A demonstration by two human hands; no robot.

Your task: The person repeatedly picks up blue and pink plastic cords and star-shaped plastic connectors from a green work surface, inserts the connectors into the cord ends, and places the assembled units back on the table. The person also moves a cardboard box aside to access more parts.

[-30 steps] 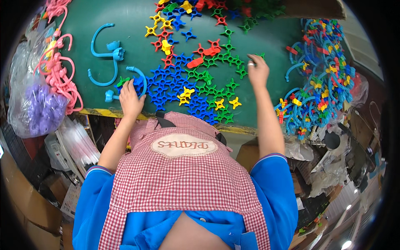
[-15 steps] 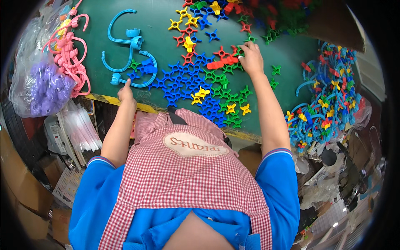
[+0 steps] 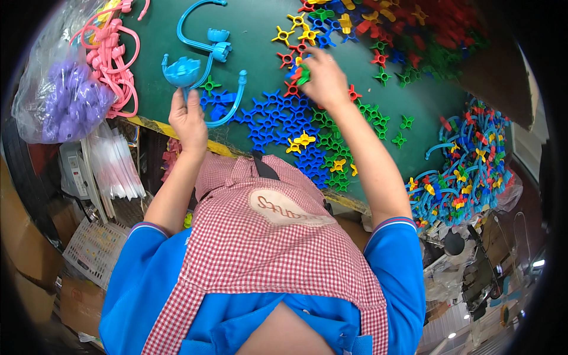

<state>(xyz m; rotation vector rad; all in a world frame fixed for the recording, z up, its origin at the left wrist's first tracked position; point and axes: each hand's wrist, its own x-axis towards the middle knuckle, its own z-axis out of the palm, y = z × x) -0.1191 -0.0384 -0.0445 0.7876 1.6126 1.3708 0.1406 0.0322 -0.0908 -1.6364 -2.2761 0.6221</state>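
My left hand [image 3: 189, 125] pinches the stem of a light blue curved plastic piece with a cup-shaped end [image 3: 182, 72], lifted above the green table. Beyond it lies another light blue curved piece [image 3: 220, 50]. My right hand [image 3: 326, 78], blurred by motion, is closed around a green star-shaped plastic piece [image 3: 304, 75]; red and blue bits show beside it, and I cannot tell whether they are held too. Below and around the hand spread blue star-shaped pieces [image 3: 272, 121], green ones [image 3: 337, 142] and a few yellow ones [image 3: 304, 139].
Pink curved pieces [image 3: 112, 65] and a clear bag of purple parts [image 3: 74, 100] sit at the left. A heap of light blue assemblies with coloured stars [image 3: 461, 183] fills the right end. More mixed stars [image 3: 408, 35] lie at the far right. A yellow edge [image 3: 222, 146] borders the table [image 3: 254, 74].
My left hand has raised the cup end of the light blue piece off the table and turned it upright. The right hand has moved left and away from me, with a green star piece.
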